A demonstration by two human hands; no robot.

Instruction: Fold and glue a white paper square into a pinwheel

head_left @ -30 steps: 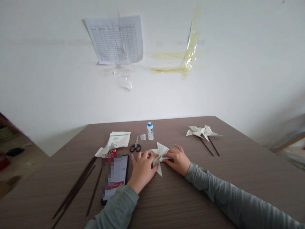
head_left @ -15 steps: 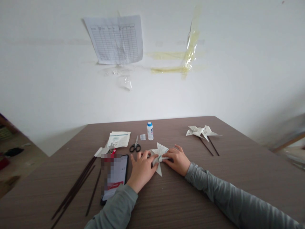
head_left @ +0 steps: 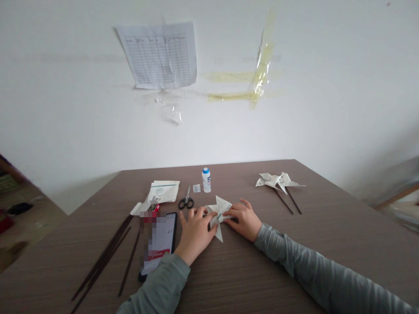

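Head view: brown counter stretching wide, and the left hand and right hand are holding, fingers narrow, opposite sides of a folded paper pinwheel lying between them; a blue-capped bottle is standing beyond!

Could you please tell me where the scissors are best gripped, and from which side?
Probably by the black finger loops, from the near side: the scissors lie flat with the loops toward the person and the blades pointing away.
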